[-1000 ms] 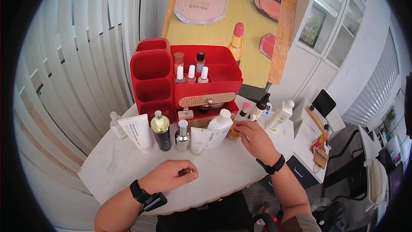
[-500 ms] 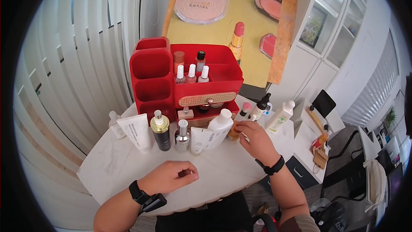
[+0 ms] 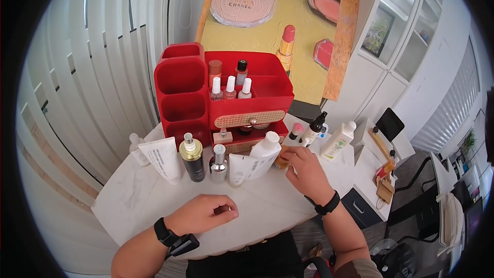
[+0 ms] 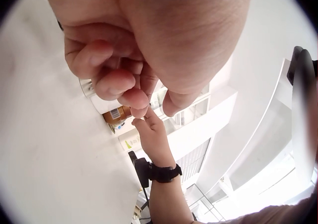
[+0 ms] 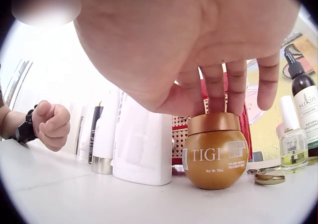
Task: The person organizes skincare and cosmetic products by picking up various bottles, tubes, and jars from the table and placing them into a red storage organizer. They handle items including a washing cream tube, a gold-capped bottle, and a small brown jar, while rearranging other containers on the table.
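An amber TIGI jar (image 5: pixel 217 159) with a bronze lid (image 5: pixel 213 122) stands upright on the white marbled tabletop (image 3: pixel 267 211). My right hand (image 3: pixel 309 172) comes down over it from above, fingers and thumb gripping the lid. Beside the jar stands a white bottle (image 3: pixel 265 154), with a white tube (image 3: pixel 240 169) in front of it. My left hand (image 3: pixel 208 213) is over the front of the tabletop, its fingers loosely curled around nothing. The left wrist view shows those fingers (image 4: pixel 117 82) close up, with the right hand and jar beyond.
Behind stands a red organizer (image 3: pixel 252 105) holding several nail polish bottles, its drawer pulled out. A dark pump bottle (image 3: pixel 195 162), a silver-capped bottle (image 3: pixel 219 164) and a large tube (image 3: pixel 163 159) line up to the left. At right are a brush (image 3: pixel 296 131), a Sukin bottle (image 5: pixel 305 97) and a white-capped bottle (image 3: pixel 337 141).
My right hand stays at the jar, with its wrist slightly shifted. The left hand keeps its place. The head view has tilted a little.
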